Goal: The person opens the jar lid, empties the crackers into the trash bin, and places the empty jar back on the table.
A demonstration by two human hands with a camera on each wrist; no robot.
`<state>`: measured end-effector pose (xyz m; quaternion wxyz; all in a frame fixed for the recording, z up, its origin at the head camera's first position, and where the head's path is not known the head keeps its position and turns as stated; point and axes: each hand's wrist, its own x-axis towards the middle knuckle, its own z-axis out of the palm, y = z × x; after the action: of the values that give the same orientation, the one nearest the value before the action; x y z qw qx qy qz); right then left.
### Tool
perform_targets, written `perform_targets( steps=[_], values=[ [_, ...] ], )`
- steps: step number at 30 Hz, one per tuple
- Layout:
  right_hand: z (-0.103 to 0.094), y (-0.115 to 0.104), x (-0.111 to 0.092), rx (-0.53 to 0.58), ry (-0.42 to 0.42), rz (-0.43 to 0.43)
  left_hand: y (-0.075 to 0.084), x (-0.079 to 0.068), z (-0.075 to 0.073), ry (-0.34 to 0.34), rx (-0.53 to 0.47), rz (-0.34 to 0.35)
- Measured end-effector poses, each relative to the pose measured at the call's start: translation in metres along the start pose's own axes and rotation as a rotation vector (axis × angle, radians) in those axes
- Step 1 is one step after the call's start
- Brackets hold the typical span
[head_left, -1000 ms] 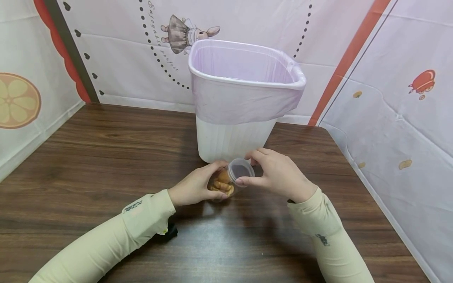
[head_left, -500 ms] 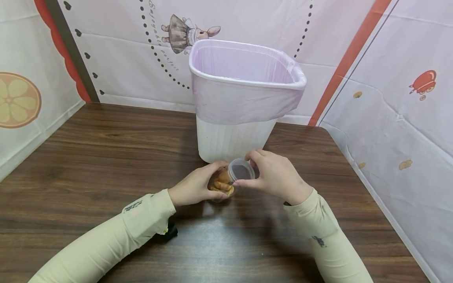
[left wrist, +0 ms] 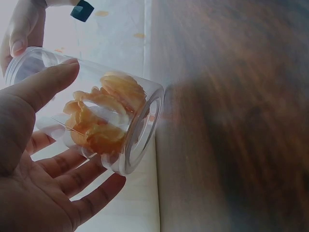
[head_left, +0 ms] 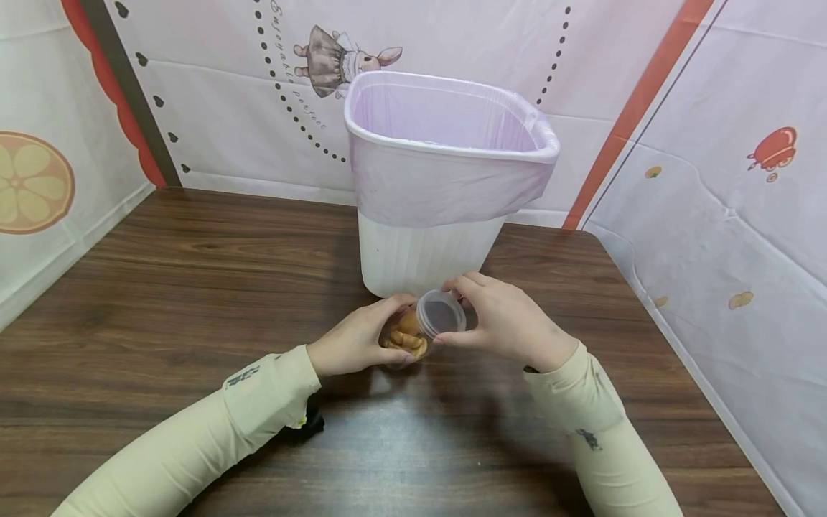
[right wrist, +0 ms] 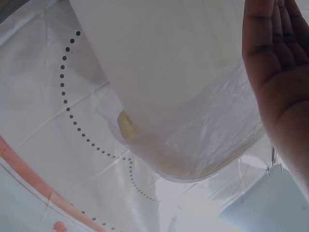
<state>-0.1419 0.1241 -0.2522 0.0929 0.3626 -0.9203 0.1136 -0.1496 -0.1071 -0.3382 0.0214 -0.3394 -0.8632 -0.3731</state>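
My left hand (head_left: 358, 339) grips a clear plastic jar (left wrist: 154, 108) round its side, thumb on one side and fingers along the other. Inside the jar lie several golden-brown twisted snack pieces (left wrist: 99, 128), gathered toward its base. The jar is tilted, its lidded end pointing up and to the right. On that end sits a translucent round lid (head_left: 441, 314). My right hand (head_left: 507, 319) holds the lid by its edge between thumb and curled fingers. In the right wrist view only the palm side of that hand shows, and the lid is out of sight.
Just behind the hands stands a white bin (head_left: 423, 255) with a pale purple bag (head_left: 452, 187) folded over its rim. A small black object (head_left: 311, 425) shows under the left sleeve. Printed cloth (head_left: 232, 93) surrounds the dark wooden table (head_left: 213, 287).
The right hand and forearm shifted slightly left, then back right, with the thumb changing place on the lid's edge. The left hand and jar stay where they were.
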Motion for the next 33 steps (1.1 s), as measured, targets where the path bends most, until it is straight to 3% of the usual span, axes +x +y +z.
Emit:
perform_targets(
  steps=[33],
  values=[
    [-0.0065,0.0065,-0.0021,0.029,-0.047,-0.197,0.0009,-0.0012,-0.0003,-0.003,0.007,-0.001]
  ],
)
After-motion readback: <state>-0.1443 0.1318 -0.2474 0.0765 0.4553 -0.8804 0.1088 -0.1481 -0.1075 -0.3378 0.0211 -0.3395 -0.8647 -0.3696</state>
